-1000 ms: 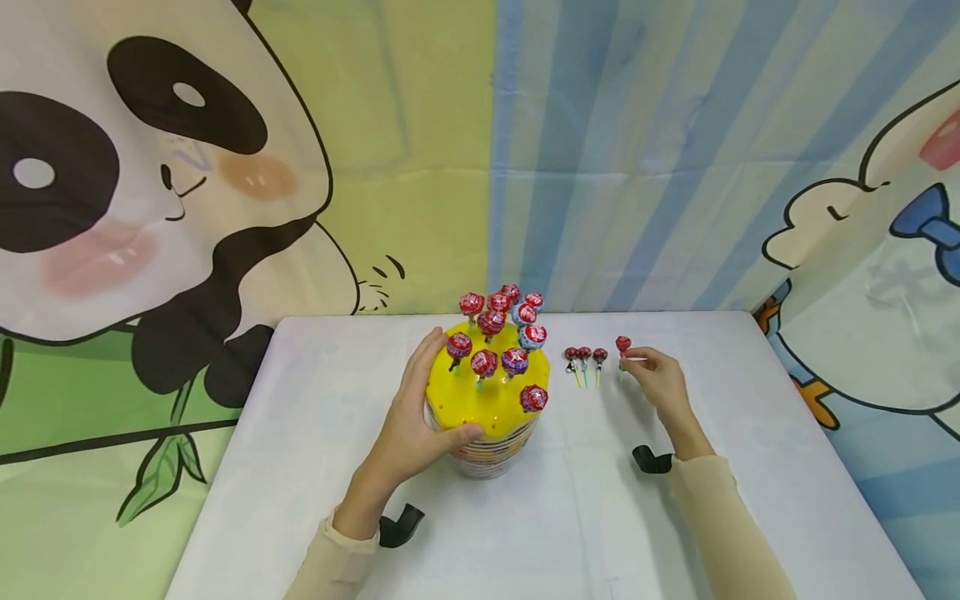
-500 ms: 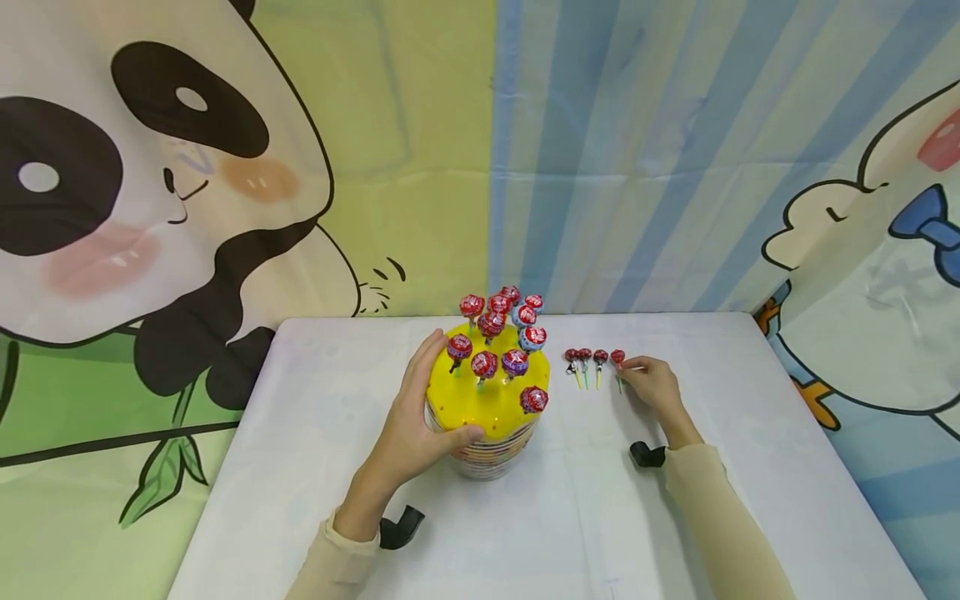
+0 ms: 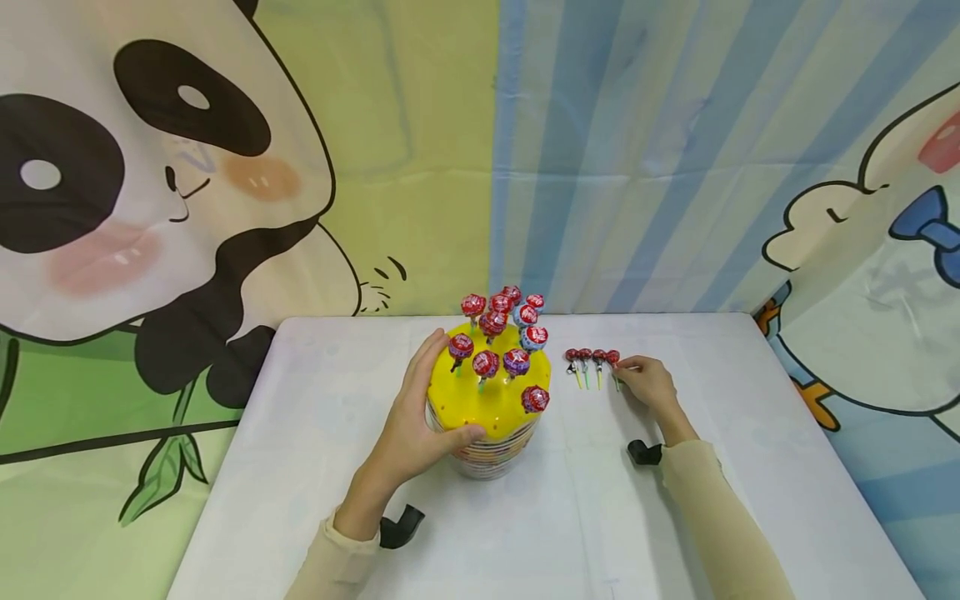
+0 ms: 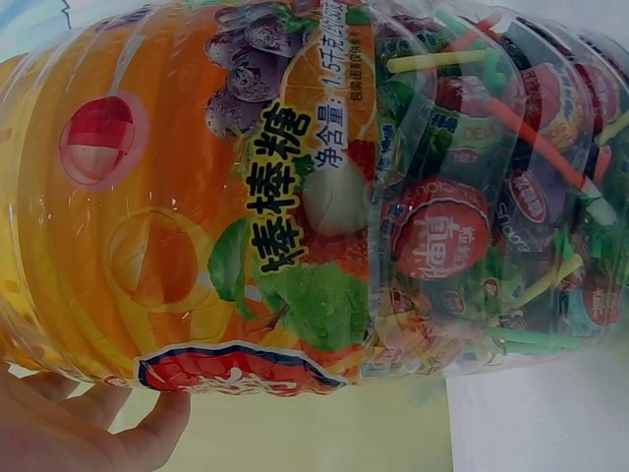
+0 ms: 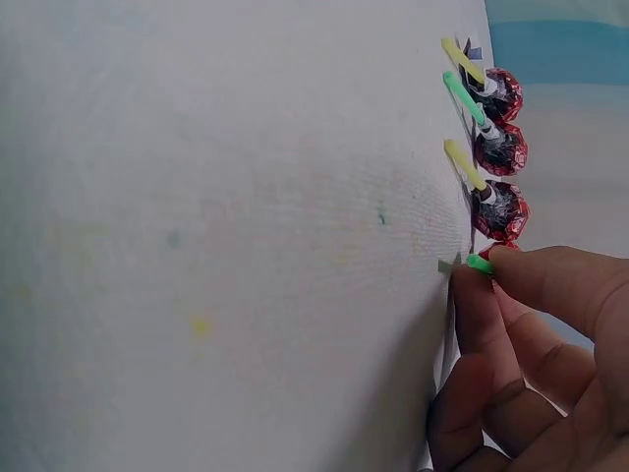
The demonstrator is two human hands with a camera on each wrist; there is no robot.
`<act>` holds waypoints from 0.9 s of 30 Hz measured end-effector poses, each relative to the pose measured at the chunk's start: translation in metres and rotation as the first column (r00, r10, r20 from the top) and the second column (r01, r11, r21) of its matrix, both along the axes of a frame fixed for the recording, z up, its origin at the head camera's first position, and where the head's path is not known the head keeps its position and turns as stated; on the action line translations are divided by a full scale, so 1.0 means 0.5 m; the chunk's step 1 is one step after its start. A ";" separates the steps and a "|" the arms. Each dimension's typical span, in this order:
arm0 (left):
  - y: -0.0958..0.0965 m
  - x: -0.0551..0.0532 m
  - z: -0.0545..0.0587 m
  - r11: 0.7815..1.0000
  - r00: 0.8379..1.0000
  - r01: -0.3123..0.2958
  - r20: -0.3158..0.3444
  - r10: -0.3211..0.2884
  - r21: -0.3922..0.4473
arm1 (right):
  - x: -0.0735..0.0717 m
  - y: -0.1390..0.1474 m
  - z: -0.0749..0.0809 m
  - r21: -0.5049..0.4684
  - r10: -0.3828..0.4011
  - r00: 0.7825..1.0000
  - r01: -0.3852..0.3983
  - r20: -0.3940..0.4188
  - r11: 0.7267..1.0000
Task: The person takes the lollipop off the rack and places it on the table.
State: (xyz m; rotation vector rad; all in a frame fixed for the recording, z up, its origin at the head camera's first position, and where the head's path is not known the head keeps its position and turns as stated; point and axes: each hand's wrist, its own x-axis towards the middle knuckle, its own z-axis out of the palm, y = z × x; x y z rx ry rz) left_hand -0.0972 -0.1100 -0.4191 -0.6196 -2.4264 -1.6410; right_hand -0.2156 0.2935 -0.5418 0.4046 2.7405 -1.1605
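Observation:
A clear plastic lollipop jar (image 4: 432,197) with a yellow lid (image 3: 465,400) stands mid-table, several wrapped lollipops upright in its top. My left hand (image 3: 416,417) holds the jar's upper left side, thumb over the front rim of the lid. In the left wrist view the label and the lollipops inside the jar fill most of the frame. My right hand (image 3: 651,385) pinches a red-wrapped lollipop (image 3: 613,357) with a green stick between thumb and fingers, low at the tabletop. To its left, three lollipops (image 3: 585,355) lie side by side in a row, heads away from me.
The white table (image 3: 315,467) runs back to a printed curtain (image 3: 420,125) with a panda and stripes. Black wrist-worn pieces, a left one (image 3: 401,527) and a right one (image 3: 643,453), stick out beside the sleeves.
My right hand has lowered the pinched lollipop to the tabletop and shifted it left, up against the row of others. My left hand stays on the jar.

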 end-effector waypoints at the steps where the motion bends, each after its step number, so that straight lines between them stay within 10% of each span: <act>1: 0.000 0.000 0.000 1.000 1.000 0.000 0.000 0.000 0.000 | 0.000 0.000 0.000 0.006 0.005 1.000 -0.005 -0.004 1.000; 27: 0.000 0.000 -0.002 1.000 1.000 0.000 0.005 0.000 0.000 | 0.004 -0.008 0.005 0.080 0.022 1.000 -0.020 -0.019 0.997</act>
